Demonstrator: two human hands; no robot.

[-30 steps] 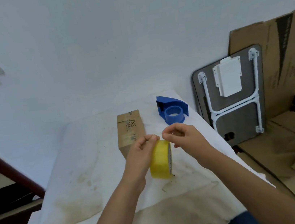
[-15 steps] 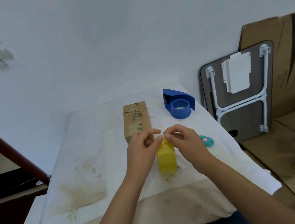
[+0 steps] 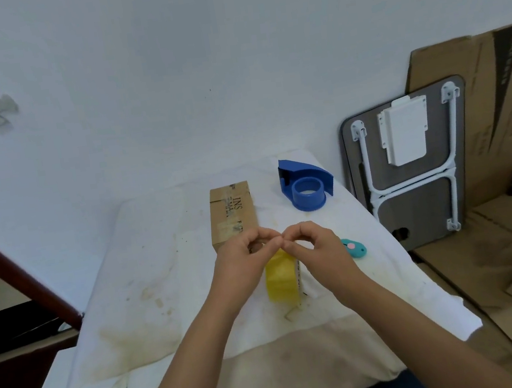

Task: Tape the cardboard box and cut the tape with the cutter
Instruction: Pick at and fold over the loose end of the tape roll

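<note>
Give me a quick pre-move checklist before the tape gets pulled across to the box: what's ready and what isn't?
1. Tape roll in hand: ok. The yellow tape roll stands on edge, with the left hand and right hand pinching at its top.
2. Free tape end lifted: cannot tell; fingertips hide it.
3. Cardboard box within reach: ok, lying just behind the hands.
4. Cutter available: ok, on the table right of the right hand, untouched.
5. Box seam facing up: cannot tell.
6. Blue dispenser clear of the path: ok, behind and right of the box.
</note>
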